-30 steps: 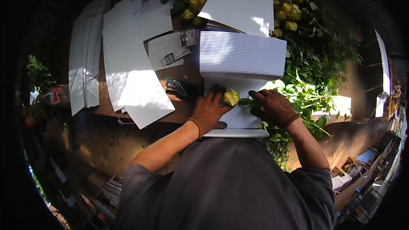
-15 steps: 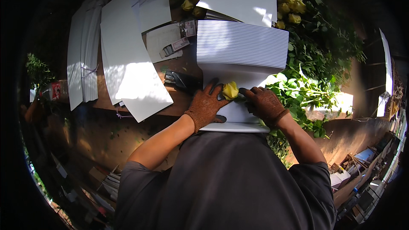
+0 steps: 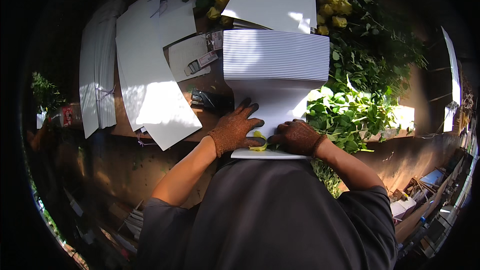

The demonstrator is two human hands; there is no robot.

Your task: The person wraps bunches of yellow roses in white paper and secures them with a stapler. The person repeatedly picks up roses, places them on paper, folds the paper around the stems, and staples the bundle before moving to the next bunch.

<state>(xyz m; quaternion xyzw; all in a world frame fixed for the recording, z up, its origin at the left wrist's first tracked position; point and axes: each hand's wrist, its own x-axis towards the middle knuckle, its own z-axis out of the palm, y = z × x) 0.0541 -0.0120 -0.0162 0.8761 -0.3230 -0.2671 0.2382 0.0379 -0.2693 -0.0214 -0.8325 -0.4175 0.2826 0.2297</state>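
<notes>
My left hand (image 3: 237, 129), in a brown glove with dark fingertips, lies with fingers spread on a white corrugated sheet (image 3: 272, 107). Its thumb touches a yellow rose (image 3: 257, 144) that is now mostly hidden low on the sheet. Just to its right, my right hand (image 3: 295, 136), gloved the same way, has its fingers curled in at the rose's stem end. The stem itself is covered. A folded white ribbed stack (image 3: 275, 55) rises beyond both hands, and the sheet's smooth near edge (image 3: 267, 154) lies against my dark clothing.
Leafy stems (image 3: 350, 110) and yellow roses (image 3: 340, 5) fill the right side. White sheets (image 3: 150, 85) and a tied bundle (image 3: 97, 70) lie left. More sheets (image 3: 270, 0) are stacked behind. A black object (image 3: 215, 101) sits left of my hands; small packets (image 3: 202, 60) lie on paper.
The rose has moved down toward my body and is now largely covered. Both hands have come lower on the sheet, the right one also leftward, closer to the left.
</notes>
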